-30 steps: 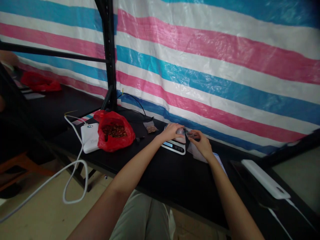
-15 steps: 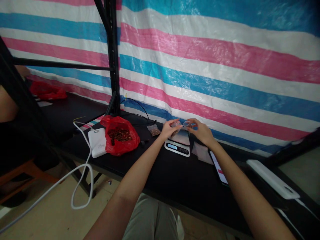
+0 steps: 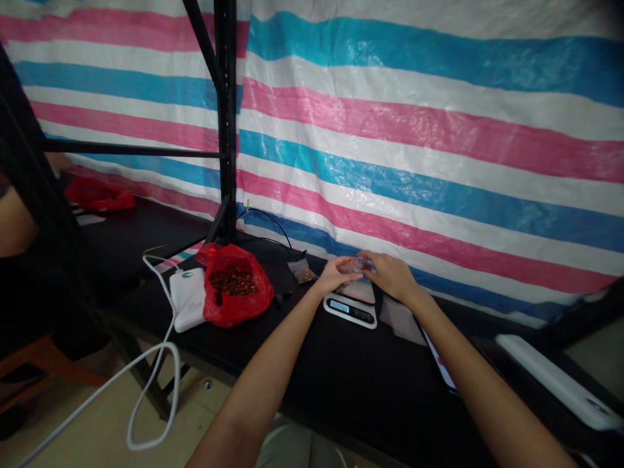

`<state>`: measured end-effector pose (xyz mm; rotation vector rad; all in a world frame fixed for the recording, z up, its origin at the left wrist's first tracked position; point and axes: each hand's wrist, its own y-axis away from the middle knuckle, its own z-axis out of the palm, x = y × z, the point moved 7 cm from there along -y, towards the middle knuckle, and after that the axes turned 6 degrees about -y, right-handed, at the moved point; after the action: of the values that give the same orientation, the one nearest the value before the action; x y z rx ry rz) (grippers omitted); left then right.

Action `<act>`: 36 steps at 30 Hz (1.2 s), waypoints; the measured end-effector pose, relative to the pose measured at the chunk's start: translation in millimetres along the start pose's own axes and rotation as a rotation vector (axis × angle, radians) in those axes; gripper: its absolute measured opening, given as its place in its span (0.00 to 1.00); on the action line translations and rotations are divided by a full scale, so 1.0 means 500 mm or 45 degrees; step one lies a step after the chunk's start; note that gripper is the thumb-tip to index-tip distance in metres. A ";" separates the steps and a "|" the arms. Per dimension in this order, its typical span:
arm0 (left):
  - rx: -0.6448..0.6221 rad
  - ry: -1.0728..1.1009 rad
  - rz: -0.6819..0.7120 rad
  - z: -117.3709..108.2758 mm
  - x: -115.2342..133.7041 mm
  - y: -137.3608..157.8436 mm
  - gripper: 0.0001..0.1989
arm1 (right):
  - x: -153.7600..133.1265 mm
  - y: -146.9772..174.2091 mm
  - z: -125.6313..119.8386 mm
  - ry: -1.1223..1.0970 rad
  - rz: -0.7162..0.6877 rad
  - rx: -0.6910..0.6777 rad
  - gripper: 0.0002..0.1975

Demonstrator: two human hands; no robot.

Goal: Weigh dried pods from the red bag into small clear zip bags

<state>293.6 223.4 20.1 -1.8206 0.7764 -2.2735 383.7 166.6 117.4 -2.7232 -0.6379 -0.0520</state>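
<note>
Above the kitchen scale (image 3: 350,311), my left hand (image 3: 333,277) curls around a clear plastic container (image 3: 347,266). My right hand (image 3: 391,275) grips a clear plastic piece (image 3: 366,264) that meets it; whether this is a lid or a second cup, I cannot tell. The scale's display is lit, and its plate lies partly under my hands. To the left of the scale is a small clear zip bag (image 3: 301,272) with brown bits in it. Flat clear bags (image 3: 402,320) lie to its right, by my right forearm.
On the left, a red plastic bag (image 3: 263,300) full of brown pieces leans by a white power bank (image 3: 188,300) with a cable. A phone (image 3: 441,364) lies under my right forearm, with a white device (image 3: 556,380) farther right. Another person's arm (image 3: 17,221) shows at far left.
My hands have come together, and the two clear plastic pieces, apart before, now meet. The camera has tilted up slightly, so everything sits lower in view.
</note>
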 end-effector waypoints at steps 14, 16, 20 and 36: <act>0.139 0.245 -0.086 -0.028 0.025 -0.003 0.26 | -0.094 -0.045 -0.031 0.376 -0.406 -0.116 0.10; 0.137 0.258 -0.049 -0.028 0.031 -0.003 0.23 | -0.113 -0.049 -0.040 0.458 -0.463 -0.111 0.09; 0.153 0.242 -0.043 -0.029 0.036 -0.007 0.19 | -0.145 -0.056 -0.051 0.576 -0.558 -0.107 0.08; 0.236 0.173 -0.063 -0.035 0.051 -0.004 0.18 | -0.071 -0.069 -0.048 0.354 -0.438 0.053 0.21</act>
<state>270.7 220.1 41.0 -1.6363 0.5226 -2.4300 337.6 172.2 147.0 -2.4717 -0.9970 -0.4848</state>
